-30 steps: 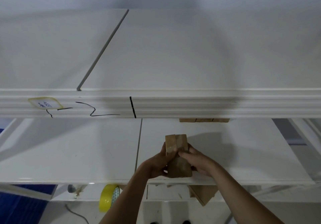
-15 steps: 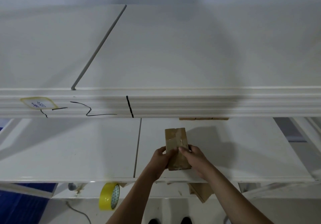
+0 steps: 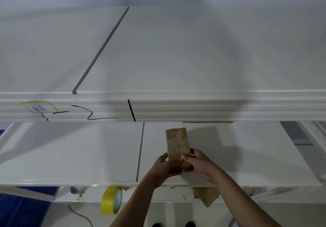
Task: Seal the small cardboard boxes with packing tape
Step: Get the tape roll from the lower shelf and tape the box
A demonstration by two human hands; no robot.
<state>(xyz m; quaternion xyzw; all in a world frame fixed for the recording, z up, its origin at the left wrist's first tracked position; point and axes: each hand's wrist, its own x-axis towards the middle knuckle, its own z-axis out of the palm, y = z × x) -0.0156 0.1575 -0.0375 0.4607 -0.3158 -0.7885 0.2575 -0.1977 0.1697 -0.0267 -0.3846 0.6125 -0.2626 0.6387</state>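
Box position: the small cardboard box [image 3: 178, 143] lies lengthwise on the white tabletop [image 3: 88, 156], its near end between both hands, its far end pointing toward the raised white shelf [image 3: 176, 107].
Left hand: the left hand [image 3: 163, 166] grips the near left side of the box, fingers curled under and around it, thumb on the upper edge.
Right hand: the right hand [image 3: 198, 164] grips the near right side, thumb laid over the top seam, fingers wrapped round the side.
Seam state: tape appears to cover the near part of the top; the far part of the seam looks bare. Judgement only, as the glare is faint.
Tape supply: the yellow tape roll [image 3: 112, 203] stands on edge on a lower surface below the tabletop edge, well apart from the box.
Risk 1: releasing either hand to reach the roll may let the flaps spring apart.
Risk 2: uneven thumb pressure could crease the tape or trap a wrinkle along the seam.
Risk 3: the roll, standing on edge, may roll away if knocked.
Risk 4: the box sits near the tabletop edge; a sideways pull could slide it off.
Other stock: more cardboard [image 3: 206, 196] lies below the tabletop edge.
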